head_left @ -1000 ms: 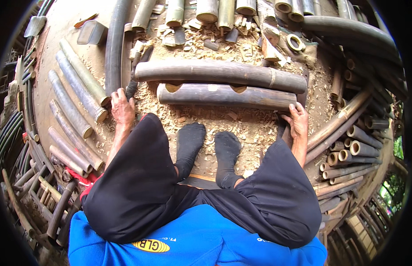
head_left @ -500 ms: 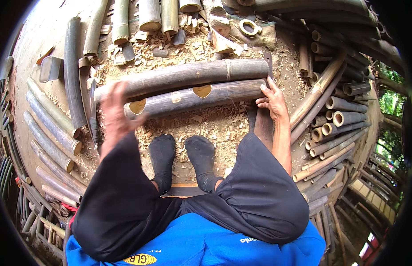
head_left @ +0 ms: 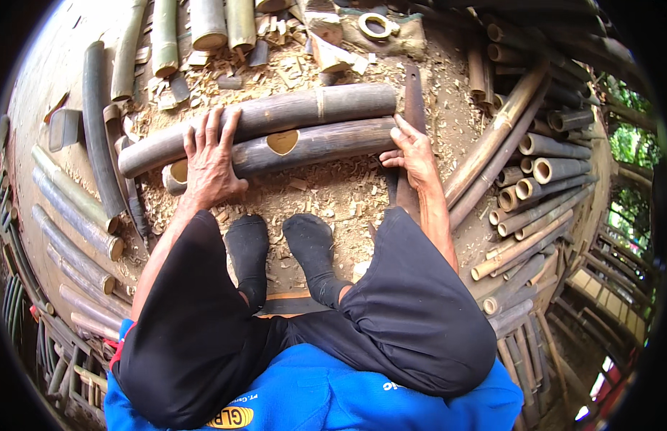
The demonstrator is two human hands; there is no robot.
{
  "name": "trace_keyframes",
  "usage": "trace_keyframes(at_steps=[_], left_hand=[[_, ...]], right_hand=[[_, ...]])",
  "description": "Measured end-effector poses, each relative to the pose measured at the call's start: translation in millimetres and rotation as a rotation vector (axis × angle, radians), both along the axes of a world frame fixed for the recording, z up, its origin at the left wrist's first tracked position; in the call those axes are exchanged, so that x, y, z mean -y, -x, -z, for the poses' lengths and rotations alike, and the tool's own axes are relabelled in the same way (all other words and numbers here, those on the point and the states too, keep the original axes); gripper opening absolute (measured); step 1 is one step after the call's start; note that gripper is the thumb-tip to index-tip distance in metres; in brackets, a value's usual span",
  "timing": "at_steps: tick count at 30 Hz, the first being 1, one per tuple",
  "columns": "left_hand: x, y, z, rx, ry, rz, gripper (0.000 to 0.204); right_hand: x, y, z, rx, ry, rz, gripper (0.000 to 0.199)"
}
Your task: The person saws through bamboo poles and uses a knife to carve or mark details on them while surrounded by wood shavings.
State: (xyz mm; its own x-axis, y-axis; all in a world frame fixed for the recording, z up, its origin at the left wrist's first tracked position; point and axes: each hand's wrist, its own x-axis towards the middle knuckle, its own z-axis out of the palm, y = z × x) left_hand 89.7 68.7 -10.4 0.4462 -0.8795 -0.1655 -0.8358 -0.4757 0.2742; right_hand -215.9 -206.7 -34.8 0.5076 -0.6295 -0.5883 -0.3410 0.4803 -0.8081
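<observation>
Two dark bamboo tubes lie side by side across the ground before me. The far tube [head_left: 297,108] looks whole; the near tube [head_left: 341,144] has two cut openings in its upper side, and the left one is partly covered by my hand. My left hand [head_left: 210,161] rests over both tubes toward their left ends, fingers spread on the far one and thumb by the near one's lower edge. At the right ends is my right hand [head_left: 414,159], its thumb side against the near tube's end and its fingers loosely bent and apart. A flat brown blade [head_left: 414,100] with a hole at its tip passes beside those ends.
Wood chips [head_left: 297,190] cover the ground around my socked feet [head_left: 308,251]. Bamboo lengths [head_left: 75,248] line the left side, and a stack of cut tubes [head_left: 545,172] fills the right. A pale bamboo ring [head_left: 376,27] sits beyond on a wood block.
My left hand has come down from a blurred motion onto the two tubes. The right hand stays at their right ends. The whole view has shifted slightly.
</observation>
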Motion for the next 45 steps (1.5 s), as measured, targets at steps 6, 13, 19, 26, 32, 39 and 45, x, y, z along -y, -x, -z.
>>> trace_keyframes(at_steps=[6, 13, 19, 26, 32, 39, 45], left_hand=[[9.2, 1.9, 1.0, 0.019, -0.049, 0.001, 0.139], [11.8, 6.1, 7.7, 0.037, -0.052, -0.001, 0.144], [8.2, 4.2, 4.1, 0.048, -0.050, -0.007, 0.146], [16.6, 5.9, 12.5, 0.003, -0.024, 0.034, 0.149], [-7.9, -2.1, 4.2, 0.037, -0.062, -0.055, 0.146], [6.5, 11.8, 7.3, 0.018, 0.052, -0.009, 0.139], [-1.1, -4.9, 12.1, 0.006, -0.011, -0.031, 0.153]], right_hand=[[71.8, 63.4, 17.5, -0.797, 0.646, -0.115, 0.032], [50.0, 91.2, 13.8, -0.033, 0.178, 0.200, 0.029], [66.5, 229.1, -63.2, -0.094, 0.420, 0.508, 0.038], [102.6, 311.0, -72.3, -0.709, 0.663, 0.455, 0.019], [-6.2, 107.3, -62.9, -0.845, 0.947, 0.125, 0.034], [-85.7, 89.5, 1.9, -1.143, 0.582, -0.472, 0.060], [-89.7, 96.5, -0.2, -0.286, 0.074, 0.240, 0.015]])
